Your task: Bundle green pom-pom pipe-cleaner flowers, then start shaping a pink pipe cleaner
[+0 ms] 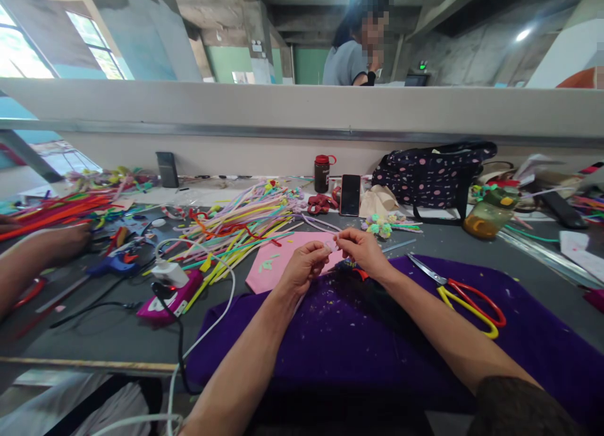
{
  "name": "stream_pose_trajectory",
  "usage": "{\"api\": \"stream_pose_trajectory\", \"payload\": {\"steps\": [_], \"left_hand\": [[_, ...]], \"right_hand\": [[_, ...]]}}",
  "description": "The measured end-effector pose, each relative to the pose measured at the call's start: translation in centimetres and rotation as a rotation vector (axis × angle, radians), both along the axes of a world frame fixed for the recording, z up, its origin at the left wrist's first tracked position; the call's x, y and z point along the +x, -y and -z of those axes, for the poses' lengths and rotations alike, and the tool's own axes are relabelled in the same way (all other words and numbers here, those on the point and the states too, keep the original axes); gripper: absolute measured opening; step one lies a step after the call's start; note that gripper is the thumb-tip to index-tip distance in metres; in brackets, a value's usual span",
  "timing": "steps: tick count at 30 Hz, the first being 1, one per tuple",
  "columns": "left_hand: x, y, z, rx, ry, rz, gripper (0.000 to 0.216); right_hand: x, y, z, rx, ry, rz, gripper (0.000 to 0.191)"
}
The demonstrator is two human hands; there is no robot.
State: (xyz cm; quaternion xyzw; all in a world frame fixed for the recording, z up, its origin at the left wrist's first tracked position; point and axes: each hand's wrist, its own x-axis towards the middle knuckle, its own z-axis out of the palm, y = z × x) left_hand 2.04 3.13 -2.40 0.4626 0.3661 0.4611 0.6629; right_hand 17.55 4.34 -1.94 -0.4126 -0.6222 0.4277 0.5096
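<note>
My left hand [304, 264] and my right hand [362, 250] meet over the near edge of a pink sheet [264, 253]. The fingertips of both are pinched on a small whitish piece [329, 246], too small to name. A thin pale strand hangs below my left palm. Small pale green bits [268, 263] lie on the pink sheet. Under my forearms spreads a purple cloth [330, 341] flecked with scraps. Scissors [465, 297] with red and yellow handles lie partly opened on it, right of my right forearm. Another tool with an orange-red part [360, 273] is partly hidden behind my right hand.
A heap of coloured pipe cleaners [245, 216] lies beyond the sheet. To the left are a pink power strip [172, 301] with cables, a blue glue gun [113, 264] and a co-worker's arm [47, 250]. Behind stand a phone [350, 195], bottle [322, 173], bag [425, 178] and jug [491, 214].
</note>
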Motion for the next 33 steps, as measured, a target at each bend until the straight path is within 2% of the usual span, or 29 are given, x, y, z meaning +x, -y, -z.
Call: {"api": "stream_pose_trajectory", "payload": {"steps": [6, 11, 13, 19, 23, 25, 29, 33], "left_hand": [[-0.2, -0.2, 0.1, -0.025, -0.002, 0.026, 0.029], [-0.2, -0.3, 0.3, -0.053, -0.050, 0.043, 0.028], [-0.3, -0.4, 0.5, -0.065, -0.065, 0.057, 0.024], [-0.3, -0.8, 1.3, -0.113, -0.113, 0.091, 0.019], [-0.2, -0.8, 1.4, -0.099, -0.115, 0.077, 0.018], [-0.2, -0.8, 1.4, -0.086, -0.095, 0.066, 0.017], [-0.1, -0.7, 1.6, -0.085, -0.060, 0.040, 0.018], [-0.1, -0.8, 1.5, -0.089, -0.075, 0.048, 0.017]], "right_hand": [[0.5, -0.4, 0.3, 0.180, 0.288, -0.110, 0.014], [0.6, -0.2, 0.4, 0.325, 0.403, -0.070, 0.014], [0.4, -0.1, 0.4, 0.305, 0.369, -0.071, 0.016], [-0.1, 0.4, 0.5, 0.112, 0.198, -0.134, 0.020], [0.0, 0.5, 0.1, 0.076, 0.114, -0.185, 0.022], [0.1, 0.5, -0.1, 0.119, 0.149, -0.193, 0.020], [0.4, 0.6, -0.4, 0.314, 0.329, -0.139, 0.017], [0.6, 0.4, -0.5, 0.409, 0.422, -0.202, 0.016]]}}
